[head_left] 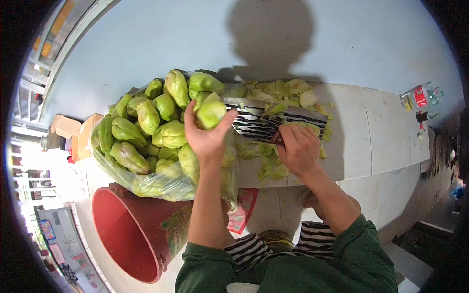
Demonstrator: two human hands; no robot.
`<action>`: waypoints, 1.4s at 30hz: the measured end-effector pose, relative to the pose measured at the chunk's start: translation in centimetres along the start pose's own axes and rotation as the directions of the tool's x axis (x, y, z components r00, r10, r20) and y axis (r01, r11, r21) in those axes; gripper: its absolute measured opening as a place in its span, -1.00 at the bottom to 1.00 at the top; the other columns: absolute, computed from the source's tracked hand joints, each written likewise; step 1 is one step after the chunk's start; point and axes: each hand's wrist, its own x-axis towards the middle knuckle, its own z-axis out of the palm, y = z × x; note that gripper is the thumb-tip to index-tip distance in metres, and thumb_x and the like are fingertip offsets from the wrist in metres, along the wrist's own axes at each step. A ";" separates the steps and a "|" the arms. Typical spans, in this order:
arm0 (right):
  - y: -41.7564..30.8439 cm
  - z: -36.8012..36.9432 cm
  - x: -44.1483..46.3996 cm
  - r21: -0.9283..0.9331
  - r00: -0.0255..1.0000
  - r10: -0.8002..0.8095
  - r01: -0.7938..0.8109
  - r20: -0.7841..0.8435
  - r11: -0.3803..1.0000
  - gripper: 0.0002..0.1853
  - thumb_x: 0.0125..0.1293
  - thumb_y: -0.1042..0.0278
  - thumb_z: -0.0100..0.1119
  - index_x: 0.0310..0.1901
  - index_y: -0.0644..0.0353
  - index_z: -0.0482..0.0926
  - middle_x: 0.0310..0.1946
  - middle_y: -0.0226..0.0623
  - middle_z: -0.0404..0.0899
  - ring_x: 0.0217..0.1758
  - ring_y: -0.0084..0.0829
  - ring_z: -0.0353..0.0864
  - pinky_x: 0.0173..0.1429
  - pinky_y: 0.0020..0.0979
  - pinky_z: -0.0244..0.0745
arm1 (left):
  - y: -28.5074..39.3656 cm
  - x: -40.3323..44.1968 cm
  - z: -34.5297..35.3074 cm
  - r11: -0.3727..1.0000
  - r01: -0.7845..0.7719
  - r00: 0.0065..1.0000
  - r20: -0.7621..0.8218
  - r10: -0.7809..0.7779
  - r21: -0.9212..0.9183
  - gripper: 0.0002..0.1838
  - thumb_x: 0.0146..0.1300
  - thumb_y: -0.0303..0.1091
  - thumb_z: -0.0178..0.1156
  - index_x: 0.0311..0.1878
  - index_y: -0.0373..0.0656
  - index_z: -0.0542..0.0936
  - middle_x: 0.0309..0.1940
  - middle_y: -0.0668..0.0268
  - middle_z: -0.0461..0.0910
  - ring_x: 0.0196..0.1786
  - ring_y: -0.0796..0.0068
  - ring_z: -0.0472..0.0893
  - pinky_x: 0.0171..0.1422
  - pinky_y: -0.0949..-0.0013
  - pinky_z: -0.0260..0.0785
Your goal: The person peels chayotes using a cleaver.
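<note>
My left hand (207,136) is closed around a pale green chayote (211,115) with a cut face, held up beside the pile. My right hand (299,146) is wrapped around a knife (251,119) with a brown handle end; its broad blade, marked with black and white stripes, points left towards the chayote. Right of the blade, a dark striped flat surface (307,117) shows behind my fingers; I cannot tell what it is. Green peelings (273,168) and pale cut pieces (308,97) lie around it. Whole chayotes (146,117) fill a clear plastic bag (168,189) on the left.
Below the bag, a red bucket (122,234) lies tilted, its mouth facing left. The tiled ledge (354,132) runs along a light blue wall (161,39). A plastic bottle (422,96) lies at the far right; cardboard boxes (80,132) stand at the left.
</note>
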 end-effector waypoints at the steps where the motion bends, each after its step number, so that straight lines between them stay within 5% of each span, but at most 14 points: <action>1: 0.2 0.2 -0.2 -0.005 1.000 0.018 -0.018 0.011 1.000 -0.66 -0.10 0.36 0.25 -0.20 0.17 0.50 -0.35 -0.28 0.54 -0.23 -0.26 0.57 -0.16 -0.25 0.40 | -0.2 0.4 -0.5 0.998 0.020 0.999 -0.048 -0.016 0.068 -0.03 -0.25 -0.24 0.62 0.21 -0.44 0.29 -0.07 0.10 0.51 -0.06 0.37 0.53 0.06 0.37 0.41; 11: 0.8 0.1 0.2 0.080 0.980 0.182 -0.188 0.080 0.979 -0.70 -0.01 0.27 0.24 -0.24 0.19 0.48 -0.33 -0.22 0.54 -0.23 -0.19 0.57 -0.15 -0.18 0.42 | -1.2 0.1 -1.3 0.980 -0.007 1.000 -0.023 0.012 0.199 -0.07 -0.16 -0.22 0.59 0.23 -0.44 0.29 -0.02 0.08 0.49 0.00 0.35 0.50 0.10 0.37 0.38; 14: 0.5 0.3 0.2 0.089 0.991 0.129 -0.133 0.044 0.987 -0.67 0.01 0.24 0.25 -0.21 0.22 0.49 -0.32 -0.20 0.53 -0.23 -0.16 0.56 -0.15 -0.16 0.42 | -1.9 -0.3 -0.9 0.991 0.024 0.999 0.034 -0.029 0.132 -0.08 -0.17 -0.24 0.59 0.21 -0.44 0.31 -0.04 0.09 0.49 0.00 0.37 0.49 0.09 0.38 0.39; 16: 0.2 0.5 0.2 0.140 0.982 0.177 -0.184 0.063 0.973 -0.66 0.04 0.22 0.24 -0.18 0.23 0.49 -0.32 -0.18 0.53 -0.23 -0.14 0.56 -0.15 -0.16 0.42 | -2.4 0.2 -1.2 0.975 0.218 0.976 0.036 -0.217 -0.042 -0.14 -0.10 -0.16 0.55 0.19 -0.44 0.35 -0.03 0.08 0.49 0.00 0.38 0.49 0.10 0.38 0.37; 20: 0.3 0.5 0.6 0.271 0.983 0.184 -0.176 -0.003 0.946 -0.73 0.10 0.32 0.26 -0.27 0.31 0.47 -0.46 -0.18 0.51 -0.40 -0.14 0.51 -0.28 -0.27 0.38 | -1.2 -0.3 -0.9 0.991 0.123 0.986 0.107 -0.129 0.061 -0.21 0.01 -0.09 0.47 0.17 -0.43 0.38 -0.02 0.08 0.50 -0.01 0.40 0.49 0.13 0.38 0.34; 23: 0.3 -0.3 0.7 0.417 0.963 0.253 -0.270 0.096 0.868 -0.66 0.22 0.13 0.16 -0.22 0.29 0.49 -0.41 -0.11 0.49 -0.33 -0.08 0.51 -0.23 -0.16 0.38 | -2.1 0.6 -1.7 0.945 0.318 0.948 0.009 -0.318 -0.076 -0.29 0.16 -0.01 0.33 0.16 -0.42 0.40 -0.04 0.15 0.52 -0.04 0.42 0.50 0.11 0.36 0.35; 25: 0.3 -0.3 0.7 0.528 0.949 0.308 -0.298 0.073 0.795 -0.68 0.27 0.14 0.11 -0.28 0.31 0.48 -0.47 -0.09 0.46 -0.38 -0.07 0.50 -0.27 -0.17 0.36 | -1.8 0.8 -2.0 0.814 0.430 0.898 0.097 -0.428 -0.391 -0.37 0.20 -0.05 0.27 0.15 -0.38 0.43 -0.06 0.21 0.54 -0.07 0.43 0.52 0.06 0.31 0.40; 27: 0.5 0.1 0.5 0.631 0.931 0.360 -0.313 0.056 0.710 -0.68 0.32 0.16 0.05 -0.34 0.32 0.48 -0.53 -0.08 0.43 -0.42 -0.07 0.48 -0.31 -0.18 0.34 | -1.4 0.6 -2.1 0.735 0.509 0.854 0.152 -0.498 -0.448 -0.42 0.23 -0.01 0.18 0.15 -0.29 0.43 -0.07 0.22 0.55 -0.09 0.39 0.55 -0.01 0.30 0.43; 29: 1.2 1.3 -0.3 0.715 0.876 0.468 -0.399 0.112 0.574 -0.57 0.46 0.12 -0.08 -0.41 0.36 0.45 -0.64 -0.36 0.34 -0.52 -0.55 0.25 -0.42 -0.42 0.21 | -1.1 0.4 -2.3 0.645 0.581 0.801 0.212 -0.559 -0.496 -0.46 0.27 0.02 0.09 0.14 -0.20 0.44 -0.09 0.23 0.56 -0.10 0.35 0.58 -0.08 0.28 0.46; 30: 1.1 1.1 -0.2 0.715 0.876 0.468 -0.399 0.113 0.575 -0.57 0.46 0.12 -0.08 -0.41 0.36 0.45 -0.64 -0.36 0.34 -0.52 -0.55 0.25 -0.42 -0.42 0.21 | -1.0 0.4 -2.4 0.688 0.560 0.824 0.232 -0.516 -0.461 -0.45 0.19 -0.12 0.20 0.17 -0.24 0.42 -0.06 0.22 0.55 -0.08 0.38 0.56 -0.02 0.29 0.45; 32: 0.8 0.4 0.3 0.629 0.873 0.472 -0.437 0.124 0.643 -0.65 0.38 0.24 -0.02 -0.48 0.33 0.48 -0.65 -0.10 0.38 -0.55 -0.08 0.44 -0.39 -0.19 0.29 | -0.6 0.2 -2.2 0.728 0.537 0.844 0.255 -0.472 -0.427 -0.40 0.11 -0.25 0.31 0.20 -0.28 0.41 -0.03 0.22 0.53 -0.05 0.41 0.55 0.04 0.30 0.44; 38: 0.6 0.0 1.2 0.461 0.940 0.333 -0.262 -0.079 0.848 -0.72 0.32 0.24 0.08 -0.45 0.26 0.58 -0.57 -0.10 0.51 -0.44 -0.11 0.52 -0.34 -0.22 0.30 | -0.1 -0.1 -1.3 0.861 0.416 0.908 0.187 -0.375 -0.293 -0.27 -0.12 -0.60 0.35 0.23 -0.32 0.35 -0.02 0.18 0.53 -0.05 0.39 0.56 0.06 0.35 0.44; 41: 0.8 -0.3 1.6 0.103 0.958 0.268 -0.258 -0.100 0.961 -0.72 0.30 0.16 0.11 -0.40 0.20 0.62 -0.49 -0.15 0.57 -0.32 -0.14 0.56 -0.19 -0.20 0.34 | -0.9 -0.5 -1.4 0.984 0.176 0.953 0.253 -0.166 -0.016 -0.27 -0.11 -0.53 0.36 0.23 -0.30 0.35 -0.03 0.16 0.54 -0.08 0.35 0.57 0.05 0.37 0.43; 42: 1.2 -0.2 1.6 0.099 0.957 0.272 -0.262 -0.102 0.960 -0.72 0.30 0.16 0.11 -0.40 0.20 0.62 -0.49 -0.15 0.57 -0.32 -0.14 0.56 -0.19 -0.20 0.34 | -0.5 -0.8 -1.3 0.968 -0.031 0.952 0.302 -0.047 0.247 -0.22 -0.14 -0.51 0.36 0.26 -0.20 0.33 -0.03 0.12 0.54 -0.07 0.28 0.58 0.05 0.34 0.44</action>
